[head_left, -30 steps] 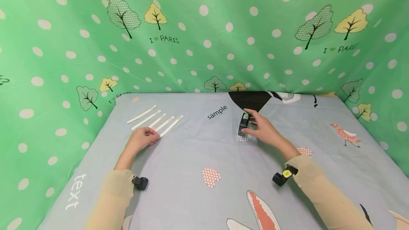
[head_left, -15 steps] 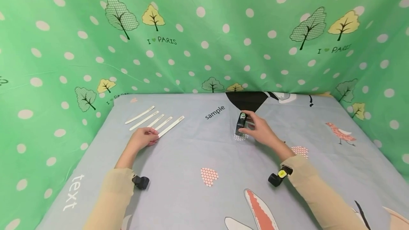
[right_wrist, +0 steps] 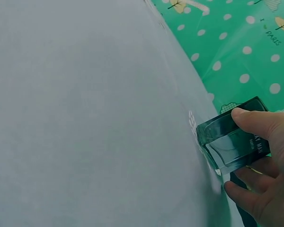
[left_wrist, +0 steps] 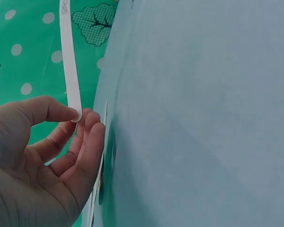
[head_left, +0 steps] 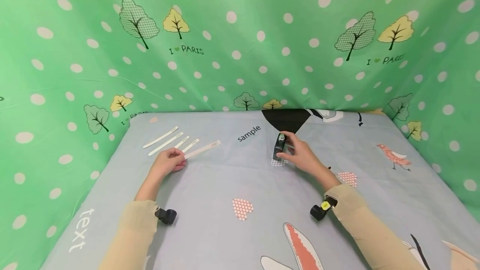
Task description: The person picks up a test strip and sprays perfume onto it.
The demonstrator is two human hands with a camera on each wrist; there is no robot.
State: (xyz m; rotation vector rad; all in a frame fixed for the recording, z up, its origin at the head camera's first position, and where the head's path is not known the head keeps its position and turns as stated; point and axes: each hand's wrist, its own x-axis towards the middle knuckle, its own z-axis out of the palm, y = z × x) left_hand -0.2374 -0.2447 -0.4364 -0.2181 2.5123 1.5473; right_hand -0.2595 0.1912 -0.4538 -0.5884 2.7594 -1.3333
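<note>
Left hand [head_left: 169, 162]: forearm stretched forward over the worktop [head_left: 232, 182], thumb and fingers pinching the near end of one white paper strip [head_left: 201, 149], angled apart from four strips [head_left: 165, 138] lying in a row.
Right hand [head_left: 300, 155]: fingers curled round an upright dark glass bottle [head_left: 278, 146] standing mid-worktop, thumb on its top edge.

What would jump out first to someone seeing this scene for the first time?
Probably the loud green backdrop with white dots and trees, wrapped round a pale blue printed cloth. On that cloth, the right hand grips a small dark glass bottle near the back centre. To the left, the left hand pinches one white paper strip beside a row of other strips.
</note>
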